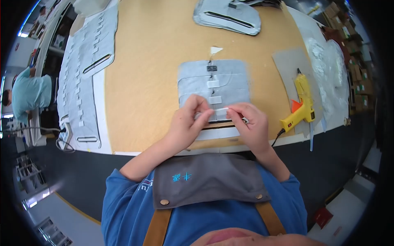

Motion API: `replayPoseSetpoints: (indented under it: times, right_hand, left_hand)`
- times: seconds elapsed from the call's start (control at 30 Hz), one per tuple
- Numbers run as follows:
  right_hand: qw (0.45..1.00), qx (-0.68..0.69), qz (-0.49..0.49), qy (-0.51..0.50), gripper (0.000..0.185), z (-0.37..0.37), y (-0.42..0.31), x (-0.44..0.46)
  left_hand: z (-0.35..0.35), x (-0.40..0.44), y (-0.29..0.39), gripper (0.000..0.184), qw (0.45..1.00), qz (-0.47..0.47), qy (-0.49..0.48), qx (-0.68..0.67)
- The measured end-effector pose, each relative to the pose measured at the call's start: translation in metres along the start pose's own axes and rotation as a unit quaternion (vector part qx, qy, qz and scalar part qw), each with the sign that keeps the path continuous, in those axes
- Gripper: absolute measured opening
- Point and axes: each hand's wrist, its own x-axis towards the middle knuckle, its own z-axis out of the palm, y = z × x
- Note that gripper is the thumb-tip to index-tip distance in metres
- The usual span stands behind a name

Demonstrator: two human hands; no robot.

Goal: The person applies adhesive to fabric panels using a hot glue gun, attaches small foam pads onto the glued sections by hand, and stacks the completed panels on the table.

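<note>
"Where is the white strip?"

"The white strip (pixel 221 112) lies between the hands, over the near part of a gray cloth panel (pixel 191 84) at the near side of a brown tabletop (pixel 143 61). More white tabs (pixel 213 84) run in a line toward the panel's far edge, below a black patch (pixel 211 68)."

"And the hands?"

"The right hand (pixel 253 125) is closed, thumb and forefinger pinching the strip's right end. The left hand (pixel 186 125) is curled nearly shut, fingertips at the left end; whether it grips cannot be told."

"How much room around them?"

"Bare brown surface spans left from the panel to a row of gray cloth pieces (pixel 78 86), and right to a gray board (pixel 283 61). A yellow glue gun (pixel 303 92) lies partly on that board, its cord trailing toward the near edge. The forearms cross that edge, close in front of the panel."

"On the far side?"

"A white scrap (pixel 216 50) sits just beyond the panel, with a gap before a gray cloth stack (pixel 225 18). Clear plastic (pixel 328 65) lines the right edge; at far left, a co-worker in teal (pixel 32 92) stands well apart."
</note>
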Motion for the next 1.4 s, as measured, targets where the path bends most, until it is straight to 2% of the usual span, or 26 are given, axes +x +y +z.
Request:
replayPoseSetpoints:
  times: [0.03,0.1,0.13,0.2,0.33,0.47,0.53,0.57,0.67,0.73,0.9,0.97,1.03,1.17,1.33,1.37,1.4]
  right_hand:
    - [1.000,-0.008,0.001,0.011,0.010,0.000,0.001,-0.001]
    - [0.985,-0.115,-0.109,0.068,0.014,0.002,0.006,-0.003]
    - [0.984,-0.122,-0.109,0.076,0.014,0.004,0.004,-0.004]
    - [0.997,-0.019,-0.073,0.021,0.017,0.009,-0.001,-0.009]
    - [0.998,0.039,-0.048,-0.006,0.022,0.008,0.005,-0.007]
    - [0.998,0.051,-0.015,-0.025,0.024,0.008,0.004,-0.007]
    - [0.989,0.149,0.014,-0.016,0.021,0.012,0.008,-0.007]
    - [0.988,0.150,0.026,-0.018,0.021,0.012,0.009,-0.007]
    - [0.979,0.177,0.088,-0.050,0.020,0.012,0.006,-0.001]
    - [0.952,0.253,0.165,-0.046,0.020,0.013,0.003,0.004]
    - [0.949,0.199,0.232,-0.075,0.015,0.010,0.001,0.022]
    - [0.984,0.034,0.172,-0.034,0.016,0.008,0.009,0.039]
    - [0.989,0.007,0.150,-0.012,0.017,0.008,0.013,0.062]
    - [0.996,-0.040,0.075,0.023,0.018,0.021,0.029,0.099]
    - [0.992,-0.075,0.102,-0.005,0.018,0.031,0.052,0.117]
    - [0.991,-0.083,0.102,-0.006,0.018,0.031,0.056,0.117]
    - [0.991,-0.084,0.102,-0.008,0.018,0.031,0.060,0.117]
  left_hand:
    - [0.001,0.000,0.002,0.012,1.000,0.006,-0.011,-0.002]
    - [0.002,0.000,0.008,0.013,0.997,0.000,-0.036,0.063]
    - [0.005,0.002,0.009,0.013,0.997,0.007,-0.044,0.062]
    - [0.010,0.004,0.009,0.015,0.999,0.015,-0.042,0.019]
    - [0.008,0.009,0.002,0.020,0.999,0.020,-0.024,0.034]
    - [0.003,0.009,0.002,0.015,0.999,0.026,-0.021,0.026]
    - [0.002,0.008,0.003,0.013,1.000,0.020,-0.017,0.016]
    - [0.001,0.008,0.007,0.012,0.999,0.028,-0.012,0.023]
    - [-0.002,0.008,0.003,0.009,0.998,0.042,-0.011,0.045]
    - [-0.004,0.011,-0.001,0.010,0.995,0.082,-0.017,0.056]
    - [-0.013,0.019,-0.006,0.009,0.998,0.042,-0.041,0.038]
    - [-0.021,0.025,-0.006,0.010,0.998,0.017,-0.039,0.037]
    - [-0.031,0.038,-0.005,0.011,0.999,0.005,0.003,0.034]
    - [-0.047,0.066,0.004,0.004,1.000,-0.001,0.010,-0.012]
    - [-0.060,0.087,-0.005,0.005,0.998,-0.022,-0.002,-0.064]
    - [-0.054,0.091,-0.006,0.008,0.996,0.010,0.033,0.078]
    - [-0.050,0.094,-0.006,0.012,0.973,0.042,0.067,0.218]
